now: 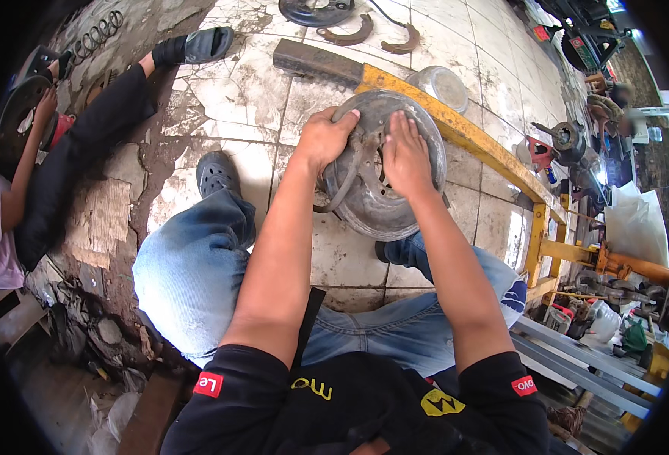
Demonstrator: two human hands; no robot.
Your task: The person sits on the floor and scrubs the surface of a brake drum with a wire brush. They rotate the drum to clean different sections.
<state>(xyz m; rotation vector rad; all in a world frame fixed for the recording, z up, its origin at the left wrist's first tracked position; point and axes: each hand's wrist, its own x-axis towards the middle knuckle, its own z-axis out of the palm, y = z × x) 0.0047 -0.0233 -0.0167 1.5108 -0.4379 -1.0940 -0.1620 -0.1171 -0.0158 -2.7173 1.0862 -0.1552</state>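
Observation:
Between my knees is a round grey metal brake backing plate (383,216), tilted, with a dark cable or hose (347,182) curving across its left side. My left hand (324,140) grips the plate at its upper left edge, thumb on the face; its other fingers are partly hidden. Against the plate's face my right hand (408,158) lies flat, fingers stretched out, right of the central hole. Curved brake shoes (347,33) rest on the tiles beyond, beside a second, darker backing plate (315,10).
A yellow metal beam (463,129) with a dark end runs behind the plate, toward a yellow stand on the right. A round metal drum (442,87) sits past it. At left, another person's leg (95,144) stretches out near a coil spring (98,36). Tools and parts clutter the right.

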